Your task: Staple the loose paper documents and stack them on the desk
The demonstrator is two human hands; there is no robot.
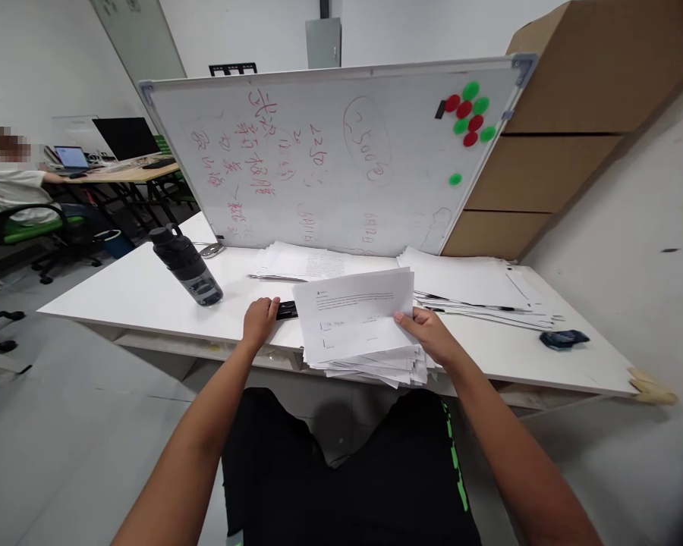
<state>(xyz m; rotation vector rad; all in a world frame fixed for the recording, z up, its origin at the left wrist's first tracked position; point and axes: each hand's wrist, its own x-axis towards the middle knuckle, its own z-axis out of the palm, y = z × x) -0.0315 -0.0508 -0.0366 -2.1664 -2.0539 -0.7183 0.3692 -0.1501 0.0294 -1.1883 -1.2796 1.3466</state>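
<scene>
My right hand [429, 334] is closed on the right edge of a printed paper sheet [356, 311], thumb on top. The sheet is raised and tilted above a loose paper stack [376, 368] at the front edge of the desk. My left hand [260, 322] is wrapped around a black stapler [287, 309] at the sheet's left edge. The sheet hides the stapler's far end, so I cannot tell whether paper is between its jaws.
Behind are a left paper pile [301, 262] and a right paper pile [461, 280]. A dark water bottle [187, 265] stands left on the white desk [114, 292]; a small dark object [563, 339] lies right. A whiteboard [330, 167] leans behind. A person [11, 186] sits far left.
</scene>
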